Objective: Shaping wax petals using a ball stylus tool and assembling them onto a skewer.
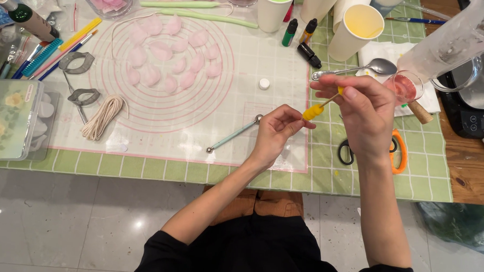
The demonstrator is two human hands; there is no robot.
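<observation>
My left hand [277, 129] pinches a small yellow lump [311, 112] fixed on the end of a thin wooden stick [329, 100]. My right hand [361, 110] grips the other end of that stick between thumb and fingers. Both hands hover above the white mat [244, 61] with pink circles, near its right edge. Several pale pink petals [167, 55] lie spread on the mat's circles. A metal ball tool [234, 134] with a light blue handle lies just left of my left hand.
Paper cups [355, 30], small colour bottles [308, 52], a spoon [362, 69] and a small glass [407, 88] stand behind my hands. Black-and-orange scissors [394, 152] lie under my right wrist. A cord coil [103, 118], metal cutters [75, 62], brushes and a plastic box [12, 120] sit left.
</observation>
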